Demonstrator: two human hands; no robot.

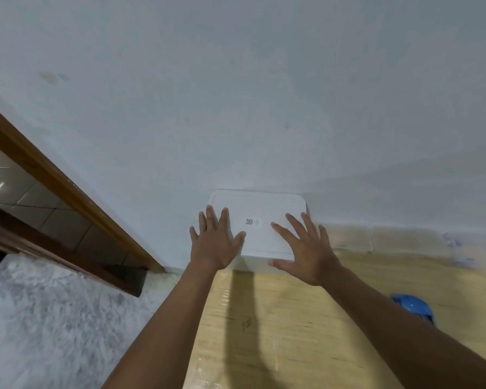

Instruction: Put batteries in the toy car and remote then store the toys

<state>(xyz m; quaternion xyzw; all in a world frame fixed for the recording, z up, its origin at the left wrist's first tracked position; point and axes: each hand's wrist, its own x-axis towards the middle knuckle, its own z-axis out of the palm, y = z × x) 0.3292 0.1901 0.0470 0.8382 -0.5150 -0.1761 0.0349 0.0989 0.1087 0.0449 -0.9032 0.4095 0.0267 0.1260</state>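
A white lidded storage box (260, 203) with a small QR sticker on top stands against the wall at the far edge of a pale wooden table (292, 318). My left hand (215, 242) lies flat on the lid's left part, fingers spread. On the lid's right part my right hand (306, 248) rests the same way, palm down and fingers apart. Neither hand holds anything. No toy car, remote or batteries are in view; the box's inside is hidden by the lid.
A blue rounded object (413, 306) peeks out behind my right forearm on the table. Clear plastic containers (390, 237) line the wall to the right. A wooden door frame (68, 186) runs diagonally at left, above a grey shaggy rug (54, 318).
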